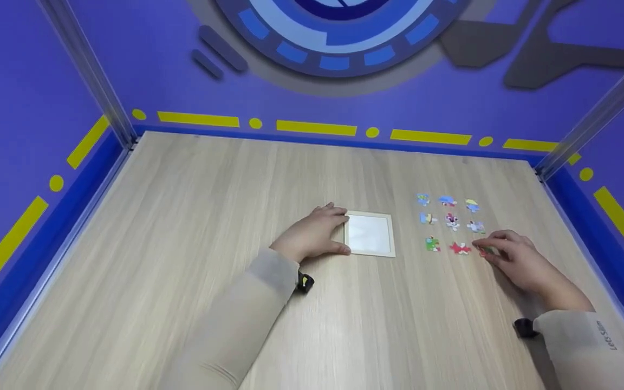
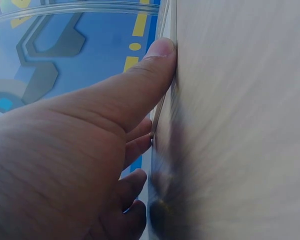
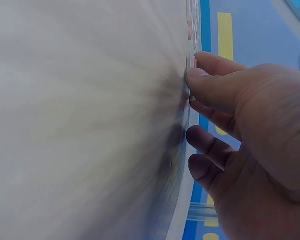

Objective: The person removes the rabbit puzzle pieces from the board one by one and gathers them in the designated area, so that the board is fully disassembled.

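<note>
In the head view a square puzzle frame [image 1: 391, 236] with a pale rim and white inside lies on the table. My left hand [image 1: 314, 233] rests at its left side, fingers near the upper corner and thumb touching the lower one. The left wrist view shows that thumb [image 2: 152, 67] extended along the rim. On the right, my right hand [image 1: 515, 257] pinches a small jigsaw piece [image 1: 483, 252] between thumb and fingertips, low over the table. Most of that piece is hidden by the fingers; the right wrist view shows its thin edge [image 3: 192, 62].
Left of my right hand, several jigsaw pieces lie spread in rows, among them a red piece [image 1: 460, 248], a green one [image 1: 432, 244] and one with an animal face [image 1: 452, 221]. Blue walls with metal posts border the wooden table [image 1: 209, 216].
</note>
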Tool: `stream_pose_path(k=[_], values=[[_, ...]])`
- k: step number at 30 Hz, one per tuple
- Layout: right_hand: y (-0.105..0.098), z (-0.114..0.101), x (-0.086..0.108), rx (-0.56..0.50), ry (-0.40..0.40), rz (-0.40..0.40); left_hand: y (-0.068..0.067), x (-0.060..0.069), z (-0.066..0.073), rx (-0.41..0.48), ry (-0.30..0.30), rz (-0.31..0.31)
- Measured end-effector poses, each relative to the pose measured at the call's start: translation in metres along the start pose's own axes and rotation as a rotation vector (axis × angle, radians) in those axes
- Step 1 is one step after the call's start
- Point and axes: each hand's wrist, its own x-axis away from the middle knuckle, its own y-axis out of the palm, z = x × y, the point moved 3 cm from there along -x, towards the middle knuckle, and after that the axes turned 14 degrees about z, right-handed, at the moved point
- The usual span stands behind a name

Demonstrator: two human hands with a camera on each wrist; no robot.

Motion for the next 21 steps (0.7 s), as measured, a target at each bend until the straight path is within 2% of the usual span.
stream_pose_path(k=[7, 15, 21], values=[[0.0003, -0.001, 0.002, 0.01, 0.034, -0.012, 0.0011, 0.0002, 0.0, 0.001, 0.0, 0.007], [-0.0034, -0.0024, 0.0027, 0.018, 0.028, -0.015, 0.0021, -0.0013, -0.0009, -0.026, 0.022, 0.006], [-0.007, -0.0022, 0.0033, 0.013, 0.033, -0.033, -0.0019, -0.0025, -0.0012, -0.046, 0.036, -0.004]])
